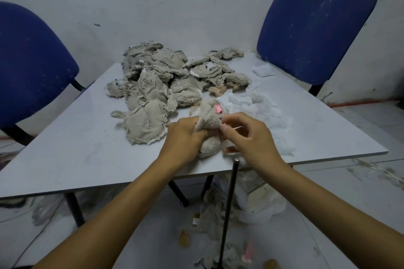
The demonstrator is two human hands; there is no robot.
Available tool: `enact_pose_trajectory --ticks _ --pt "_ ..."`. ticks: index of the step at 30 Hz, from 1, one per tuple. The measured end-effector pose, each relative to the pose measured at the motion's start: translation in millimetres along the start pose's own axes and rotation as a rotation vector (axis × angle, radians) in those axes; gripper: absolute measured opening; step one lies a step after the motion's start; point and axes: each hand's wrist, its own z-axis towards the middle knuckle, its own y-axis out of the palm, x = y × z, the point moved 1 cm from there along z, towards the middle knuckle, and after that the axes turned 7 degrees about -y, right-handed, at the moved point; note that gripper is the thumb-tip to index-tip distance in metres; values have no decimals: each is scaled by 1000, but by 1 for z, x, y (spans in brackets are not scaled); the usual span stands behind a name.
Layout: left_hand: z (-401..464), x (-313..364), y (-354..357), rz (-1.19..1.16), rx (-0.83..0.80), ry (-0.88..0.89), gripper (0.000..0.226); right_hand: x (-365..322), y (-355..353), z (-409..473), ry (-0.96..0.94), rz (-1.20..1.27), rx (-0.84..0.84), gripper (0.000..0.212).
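Plush toy, beige and fuzzy with a small pink patch near its top, is held between both hands at the near edge of the grey surface, its lower end bulging out below them toward that edge. Left hand grips the toy's left side, fingers curled into the fabric and knuckles toward the camera. Right hand is just right of the toy, its thumb and forefinger pinching a thin white strip at the toy's right edge; the other fingers are curled loosely below. Cannot tell whether the strip is sewn to the toy. The 2 hands are close together with the toy's upper flap poking up between them. Behind the hands, mid-surface, lies a pile of grey fabric skins, flat and frayed at the edges, the nearest one just beside the left hand. White stuffing is spread right of the toy, behind and beside the right hand. A small white piece lies near the far right corner. Left blue chair and right blue chair flank the surface against the wall. A black rod stands upright in front of the near edge, below the hands. Fabric scraps litter the floor under it.
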Motion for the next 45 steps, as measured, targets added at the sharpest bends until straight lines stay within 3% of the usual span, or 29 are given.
enact_pose_trajectory --ticks 4,9,14,16,20,26,29,31,33,36,38,40,42,45 --pt "0 2 7 -164 -62 -73 7 -1 -4 4 26 61 98 13" --pt "3 4 8 22 -125 27 18 -6 -10 10 -54 -138 107 29" --pt "4 8 -8 73 -84 150 40 -8 -20 18 -92 -264 107 6" --pt "5 9 -13 38 -77 200 39 -8 -24 21 -43 -194 70 4" --pt "2 8 -11 -27 -65 150 49 -1 -20 15 14 -186 -113 30" --pt "-2 7 -14 37 -67 206 38 2 -19 12 262 301 -72 19" --pt "-1 7 -25 9 13 185 40 -2 -30 15 251 401 99 10" --pt "2 5 -32 16 46 151 54 -7 -41 20 245 486 240 10" --pt "4 5 -32 106 35 150 48 -15 -49 26 261 625 338 12" --pt "3 14 -28 254 -21 234 24 -25 -47 32 292 819 338 12" --pt "2 23 -23 237 -99 327 35 -29 -40 34 304 911 309 15" --pt "0 32 -18 179 -92 413 45 -34 -35 35 290 974 257 20" --pt "-3 37 -12 201 18 504 55 -38 -33 37 245 959 188 32" --pt "-11 43 -2 307 239 588 59 -40 -32 33 156 710 7 70"
